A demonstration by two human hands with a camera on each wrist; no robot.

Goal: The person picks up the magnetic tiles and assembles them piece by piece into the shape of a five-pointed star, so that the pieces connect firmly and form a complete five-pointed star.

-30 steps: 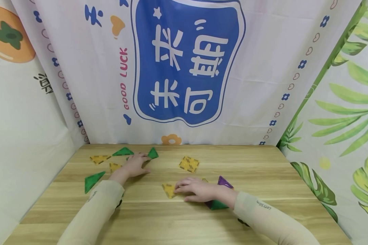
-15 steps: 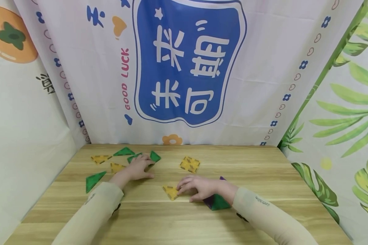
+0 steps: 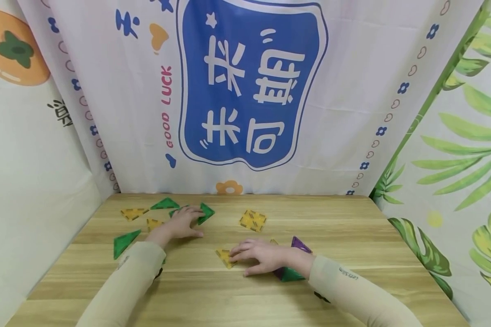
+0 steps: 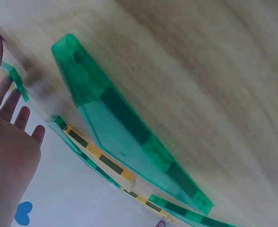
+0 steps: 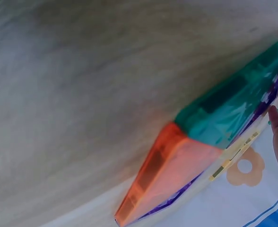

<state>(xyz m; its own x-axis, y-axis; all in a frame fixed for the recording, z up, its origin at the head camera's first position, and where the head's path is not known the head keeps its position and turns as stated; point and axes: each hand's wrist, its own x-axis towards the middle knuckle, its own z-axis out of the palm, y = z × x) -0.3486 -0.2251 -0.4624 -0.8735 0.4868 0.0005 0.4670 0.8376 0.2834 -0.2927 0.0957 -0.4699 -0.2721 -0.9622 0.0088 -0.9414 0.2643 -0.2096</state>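
In the head view the left hand [image 3: 182, 222] lies over the back left of the table, its fingertips on a green triangular tile [image 3: 206, 214], fingers spread and gently bent. Another green tile is partly hidden under that hand. The right hand [image 3: 259, 255] rests its fingertips on the edge of a yellow triangular tile [image 3: 225, 257]. Beneath the right wrist lie a green tile [image 3: 292, 274] and a purple tile [image 3: 300, 244]. An orange tile [image 5: 162, 175] beside a green one shows in the right wrist view. The left wrist view has a large green tile [image 4: 125, 127] close up.
Yellow tiles form a square [image 3: 253, 220] at the middle back. On the left lie a yellow triangle [image 3: 133, 213], a green triangle [image 3: 164, 203] behind it and another green triangle [image 3: 125, 243] nearer the front. A printed cloth [image 3: 147, 172] hangs behind the wooden table [image 3: 229, 295].
The green tile at the left fingertips has turned and shows more of itself. The right hand has shifted slightly left over the yellow triangle, uncovering more of the purple tile.
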